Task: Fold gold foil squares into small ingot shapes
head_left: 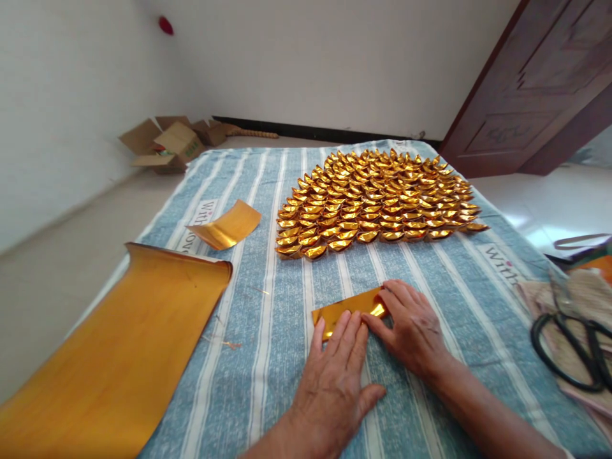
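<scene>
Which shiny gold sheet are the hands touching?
The small strip, with the left hand and right hand on it. The curved sheet and the big long sheet lie off to the left, untouched.

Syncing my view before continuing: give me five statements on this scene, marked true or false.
1. The left hand touches the gold strip. True.
2. The right hand holds the scissors. False: it is on the gold strip; the scissors lie at the right.
3. The large gold sheet lies left of both hands. True.
4. The gold boat shapes form a single line. False: they stand in many rows.
5. An open cardboard box sits on the floor. True.
</scene>
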`<action>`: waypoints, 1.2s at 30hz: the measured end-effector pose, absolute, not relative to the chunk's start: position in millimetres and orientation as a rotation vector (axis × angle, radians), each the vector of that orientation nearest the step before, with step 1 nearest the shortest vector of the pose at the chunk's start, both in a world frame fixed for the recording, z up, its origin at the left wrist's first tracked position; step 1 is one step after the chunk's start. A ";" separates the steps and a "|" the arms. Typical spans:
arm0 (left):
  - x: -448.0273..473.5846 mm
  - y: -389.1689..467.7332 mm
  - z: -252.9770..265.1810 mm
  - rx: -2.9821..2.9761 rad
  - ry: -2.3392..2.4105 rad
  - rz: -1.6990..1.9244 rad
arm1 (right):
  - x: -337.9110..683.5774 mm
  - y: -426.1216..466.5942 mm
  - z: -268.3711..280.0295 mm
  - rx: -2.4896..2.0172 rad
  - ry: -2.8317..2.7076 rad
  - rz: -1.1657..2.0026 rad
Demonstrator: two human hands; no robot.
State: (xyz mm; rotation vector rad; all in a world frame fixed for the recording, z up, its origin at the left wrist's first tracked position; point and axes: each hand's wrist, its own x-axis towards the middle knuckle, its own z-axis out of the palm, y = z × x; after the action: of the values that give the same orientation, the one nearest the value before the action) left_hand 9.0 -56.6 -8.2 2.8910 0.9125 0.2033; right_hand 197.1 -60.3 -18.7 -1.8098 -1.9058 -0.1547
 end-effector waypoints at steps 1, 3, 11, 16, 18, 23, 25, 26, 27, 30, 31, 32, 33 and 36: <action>9.0 -56.6 -8.0 2.873 0.912 0.204 | 196.8 -60.8 -19.1 -1.816 -1.905 -0.138; 9.0 -56.3 -8.0 2.848 0.916 0.200 | 197.3 -61.9 -21.1 -1.816 -1.907 -0.102; 9.5 -54.8 -6.5 2.825 0.954 0.136 | 220.2 -63.6 -30.4 -1.834 -1.797 -0.011; 2.5 -50.3 -7.5 2.845 0.964 0.173 | 232.6 -61.0 -35.7 -1.815 -1.757 0.032; -4.3 -47.2 -7.7 2.876 0.951 0.173 | 233.5 -60.0 -37.1 -1.816 -1.748 0.036; -27.5 -40.2 -0.5 2.964 0.917 0.113 | 234.0 -59.1 -37.7 -1.803 -1.733 0.038; -36.4 -38.5 4.3 2.981 0.913 0.071 | 234.9 -59.0 -37.7 -1.799 -1.725 0.052; -40.1 -37.8 6.6 2.984 0.914 0.056 | 235.4 -59.0 -37.9 -1.797 -1.720 0.061; -43.3 -37.2 8.7 2.981 0.916 0.047 | 236.0 -59.0 -38.2 -1.793 -1.715 0.067; -49.2 -34.9 12.9 2.950 0.916 0.052 | 237.3 -58.6 -39.5 -1.777 -1.701 0.066; -50.3 -33.9 13.5 2.935 0.915 0.052 | 237.7 -58.4 -39.9 -1.775 -1.696 0.061; -51.3 -32.7 13.8 2.919 0.916 0.048 | 238.1 -58.2 -40.3 -1.775 -1.693 0.057; -52.2 -31.4 13.8 2.903 0.913 0.040 | 238.5 -58.0 -40.5 -1.776 -1.694 0.056; -54.9 -27.7 12.4 2.862 0.897 -0.002 | 240.1 -57.5 -40.7 -1.775 -1.708 0.061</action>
State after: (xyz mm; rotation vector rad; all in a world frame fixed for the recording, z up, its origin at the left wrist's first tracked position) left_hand -54.9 -27.7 12.4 2.8621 0.8966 -0.0016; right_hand 240.1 -57.5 -40.7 -1.7753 -1.7079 0.0611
